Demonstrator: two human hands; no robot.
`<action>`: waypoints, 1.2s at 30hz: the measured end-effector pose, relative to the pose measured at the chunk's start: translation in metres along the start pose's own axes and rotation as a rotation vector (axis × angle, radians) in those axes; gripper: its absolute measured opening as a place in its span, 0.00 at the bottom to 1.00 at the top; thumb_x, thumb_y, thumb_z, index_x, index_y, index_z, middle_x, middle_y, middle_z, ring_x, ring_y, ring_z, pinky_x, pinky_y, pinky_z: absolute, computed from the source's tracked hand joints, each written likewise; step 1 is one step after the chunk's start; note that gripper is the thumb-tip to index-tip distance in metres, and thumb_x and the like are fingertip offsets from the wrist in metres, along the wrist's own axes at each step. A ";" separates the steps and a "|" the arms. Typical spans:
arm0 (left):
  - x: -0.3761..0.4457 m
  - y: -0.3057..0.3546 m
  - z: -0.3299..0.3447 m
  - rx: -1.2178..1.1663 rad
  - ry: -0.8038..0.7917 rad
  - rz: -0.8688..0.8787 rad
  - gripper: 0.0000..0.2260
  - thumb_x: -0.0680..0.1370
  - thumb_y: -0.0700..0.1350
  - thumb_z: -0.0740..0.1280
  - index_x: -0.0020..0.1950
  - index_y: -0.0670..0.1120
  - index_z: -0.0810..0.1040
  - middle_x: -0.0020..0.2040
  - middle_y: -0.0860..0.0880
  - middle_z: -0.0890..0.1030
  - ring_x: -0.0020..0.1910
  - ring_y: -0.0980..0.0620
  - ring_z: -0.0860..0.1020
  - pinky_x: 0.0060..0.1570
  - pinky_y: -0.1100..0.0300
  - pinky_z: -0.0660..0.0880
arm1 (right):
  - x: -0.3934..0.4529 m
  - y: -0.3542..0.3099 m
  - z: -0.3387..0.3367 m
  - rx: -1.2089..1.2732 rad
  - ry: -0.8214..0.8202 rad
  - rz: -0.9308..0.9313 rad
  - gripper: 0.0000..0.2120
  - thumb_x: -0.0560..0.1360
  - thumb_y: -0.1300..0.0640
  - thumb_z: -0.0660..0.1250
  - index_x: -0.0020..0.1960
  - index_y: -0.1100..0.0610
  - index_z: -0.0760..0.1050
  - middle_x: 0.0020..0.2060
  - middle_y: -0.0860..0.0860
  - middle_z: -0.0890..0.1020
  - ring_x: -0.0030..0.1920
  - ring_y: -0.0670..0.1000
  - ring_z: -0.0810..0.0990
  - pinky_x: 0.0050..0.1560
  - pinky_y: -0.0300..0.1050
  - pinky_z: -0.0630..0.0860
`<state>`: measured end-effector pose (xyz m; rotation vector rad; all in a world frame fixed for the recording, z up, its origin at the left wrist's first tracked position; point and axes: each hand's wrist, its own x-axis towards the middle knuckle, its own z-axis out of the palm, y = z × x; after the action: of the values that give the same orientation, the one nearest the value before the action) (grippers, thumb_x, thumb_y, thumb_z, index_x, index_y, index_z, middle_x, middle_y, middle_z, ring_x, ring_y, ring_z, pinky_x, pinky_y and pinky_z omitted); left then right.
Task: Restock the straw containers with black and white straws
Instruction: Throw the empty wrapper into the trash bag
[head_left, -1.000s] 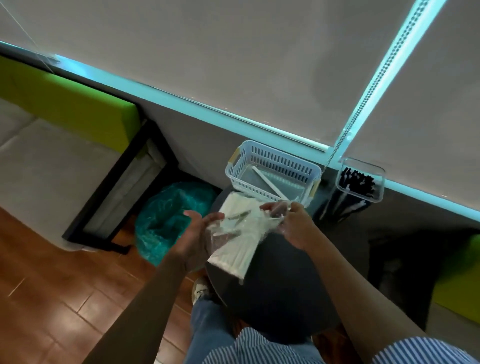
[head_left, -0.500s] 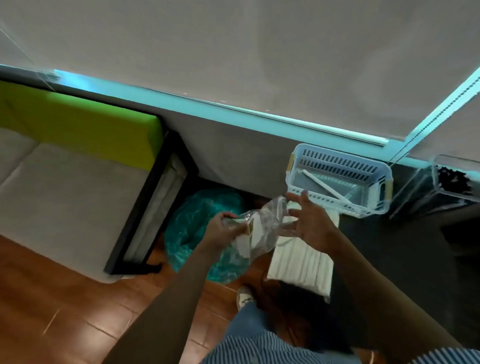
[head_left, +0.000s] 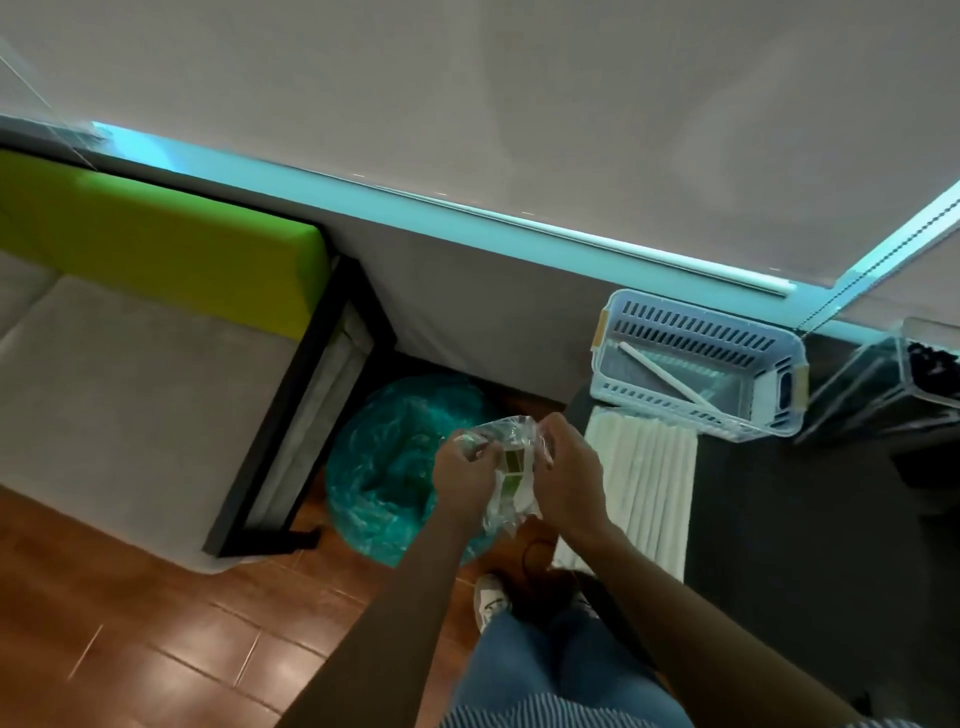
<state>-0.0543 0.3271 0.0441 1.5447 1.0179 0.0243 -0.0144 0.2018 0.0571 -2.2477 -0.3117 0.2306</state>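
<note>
Both hands crumple an empty clear plastic wrapper (head_left: 511, 470) over the floor. My left hand (head_left: 462, 475) grips its left side and my right hand (head_left: 569, 480) grips its right side. A bundle of white straws (head_left: 649, 480) lies on the dark table (head_left: 810, 545), just right of my right hand. Behind it stands a light blue slotted basket (head_left: 698, 325) with one white straw (head_left: 665, 376) inside. A clear container of black straws (head_left: 930, 364) stands at the far right edge, partly cut off.
A bin lined with a teal bag (head_left: 395, 462) sits on the wooden floor directly beyond my hands. A grey and green bench (head_left: 130, 332) with a black frame stands to the left. A window blind and its bead cord (head_left: 883, 260) hang behind the table.
The white straws came out of the wrapper and now lie on the table. Both hands moved left with the empty wrapper toward the teal bin and are scrunching it together.
</note>
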 end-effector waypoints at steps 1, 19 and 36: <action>-0.003 0.003 0.004 0.027 -0.013 -0.007 0.06 0.79 0.41 0.68 0.43 0.49 0.78 0.44 0.43 0.83 0.45 0.44 0.84 0.50 0.42 0.82 | -0.005 0.004 0.003 -0.015 -0.010 -0.005 0.06 0.80 0.57 0.66 0.47 0.50 0.70 0.41 0.47 0.76 0.37 0.43 0.75 0.34 0.34 0.70; 0.047 -0.050 0.009 -0.422 -0.431 -0.404 0.24 0.82 0.63 0.49 0.66 0.56 0.77 0.51 0.45 0.84 0.51 0.46 0.77 0.54 0.51 0.75 | 0.058 0.061 0.067 -0.039 -0.481 -0.064 0.06 0.78 0.60 0.59 0.51 0.58 0.74 0.50 0.55 0.75 0.48 0.46 0.73 0.46 0.35 0.72; 0.235 -0.127 -0.048 -0.383 -0.029 -0.331 0.10 0.77 0.50 0.71 0.59 0.56 0.81 0.56 0.47 0.84 0.48 0.54 0.84 0.42 0.58 0.81 | 0.142 0.052 0.243 0.131 -0.765 0.030 0.07 0.77 0.55 0.63 0.55 0.52 0.69 0.54 0.47 0.69 0.55 0.46 0.72 0.56 0.43 0.75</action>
<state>-0.0094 0.4920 -0.1670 1.0170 1.1593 -0.0324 0.0633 0.3880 -0.1462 -1.9509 -0.6376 1.0979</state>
